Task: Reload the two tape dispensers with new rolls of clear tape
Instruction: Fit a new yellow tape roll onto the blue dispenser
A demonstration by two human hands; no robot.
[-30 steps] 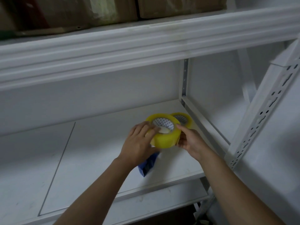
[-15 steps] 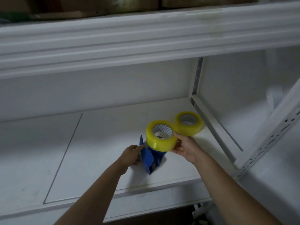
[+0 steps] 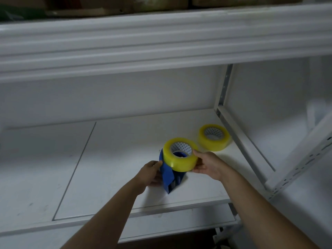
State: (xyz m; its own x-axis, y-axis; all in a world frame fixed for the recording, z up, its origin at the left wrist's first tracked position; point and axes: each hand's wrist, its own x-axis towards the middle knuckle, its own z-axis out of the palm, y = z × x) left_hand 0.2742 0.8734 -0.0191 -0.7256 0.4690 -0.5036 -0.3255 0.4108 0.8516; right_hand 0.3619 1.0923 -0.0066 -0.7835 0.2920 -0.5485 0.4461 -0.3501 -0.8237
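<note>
Right hand (image 3: 206, 163) sets a tape roll (image 3: 180, 155) onto the blue dispenser (image 3: 168, 177) (left hand (image 3: 150, 172) steadying it).

The tape roll (image 3: 180, 157) in the hands was translucent yellow, its core white with a small blue triangle print. At its two o'clock, a second roll (image 3: 214, 137) showed the same yellow and printed core. The dispenser (image 3: 168, 174) was solid blue. The shelf (image 3: 115, 159) was plain white, and the boxes (image 3: 125, 5) at twelve o'clock were brown.

Bare shelf (image 3: 107, 159) room to left; spare roll (image 3: 214, 137) & upright (image 3: 221, 90) crowding right
</note>
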